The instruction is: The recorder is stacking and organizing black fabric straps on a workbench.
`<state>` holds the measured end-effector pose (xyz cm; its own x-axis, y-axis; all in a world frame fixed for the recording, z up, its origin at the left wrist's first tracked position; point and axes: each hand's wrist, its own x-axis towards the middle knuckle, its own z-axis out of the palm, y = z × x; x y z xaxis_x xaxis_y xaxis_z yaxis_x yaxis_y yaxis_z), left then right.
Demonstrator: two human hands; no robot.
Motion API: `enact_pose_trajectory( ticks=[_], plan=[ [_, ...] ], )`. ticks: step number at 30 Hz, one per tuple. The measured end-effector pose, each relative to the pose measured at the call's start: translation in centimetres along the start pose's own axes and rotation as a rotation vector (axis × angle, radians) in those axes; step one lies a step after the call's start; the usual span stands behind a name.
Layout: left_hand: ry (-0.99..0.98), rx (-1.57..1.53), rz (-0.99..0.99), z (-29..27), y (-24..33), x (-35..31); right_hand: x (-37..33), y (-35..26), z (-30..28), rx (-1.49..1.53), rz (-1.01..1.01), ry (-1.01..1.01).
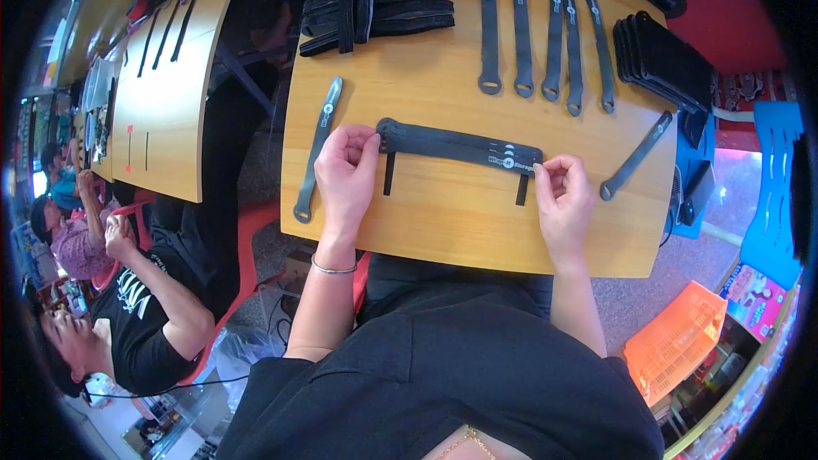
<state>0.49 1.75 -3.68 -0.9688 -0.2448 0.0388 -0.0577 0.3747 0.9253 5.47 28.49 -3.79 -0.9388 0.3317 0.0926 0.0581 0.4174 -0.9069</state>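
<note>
A stack of dark grey storage straps (452, 144), with holed ends to the left and printed ends fanned slightly to the right, lies across the near middle of the table. My left hand (348, 166) pinches its holed end between thumb and fingers. At the opposite end, my right hand (566, 198) has thumb and fingers closed on the printed tips. Two narrow black strips, a left one (389, 175) and a right one (521, 190), stick out from under the stack toward me. A single strap (319, 150) lies left of my left hand, another (636, 157) beyond my right.
Several loose straps (489, 30) lie in a row at the far side of the wooden table (443, 234). Black strap bundles (400, 13) are piled back left; a dark stack (660, 55) stands back right. An orange crate (677, 341) is at lower right. A co-worker (162, 315) sits at left.
</note>
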Motion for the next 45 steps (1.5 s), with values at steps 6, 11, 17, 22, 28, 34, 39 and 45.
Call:
enact_pose_trajectory(
  ticks=[6, 11, 17, 22, 28, 34, 39, 45],
  plan=[
    [-0.001, -0.011, 0.001, 0.1, 0.1, 0.0, 0.0, 0.1, 0.0, -0.008, -0.002, 0.009],
    [-0.001, -0.025, 0.003, 0.0, 0.0, 0.0, 0.0, -0.1, 0.0, -0.018, 0.001, 0.004],
    [-0.01, -0.004, 0.009, -0.1, 0.1, -0.1, 0.0, -0.1, 0.0, 0.003, 0.0, 0.014],
    [-0.007, -0.011, 0.006, 0.0, 0.1, 0.0, 0.0, -0.1, -0.1, -0.021, 0.002, 0.008],
    [0.004, 0.033, 0.013, -0.1, 0.3, 0.2, 0.4, -0.2, -0.1, 0.012, 0.038, -0.023],
    [0.038, 0.043, 0.049, -0.4, -0.2, 0.0, 0.1, 0.1, 0.1, -0.029, -0.012, -0.002],
    [0.04, 0.059, 0.047, -0.3, 0.3, -0.7, -0.5, 0.5, -0.4, -0.056, -0.024, -0.011],
    [0.045, 0.132, 0.114, -0.5, 0.6, -0.5, -0.4, -0.2, -0.5, -0.017, -0.007, -0.044]
  ],
)
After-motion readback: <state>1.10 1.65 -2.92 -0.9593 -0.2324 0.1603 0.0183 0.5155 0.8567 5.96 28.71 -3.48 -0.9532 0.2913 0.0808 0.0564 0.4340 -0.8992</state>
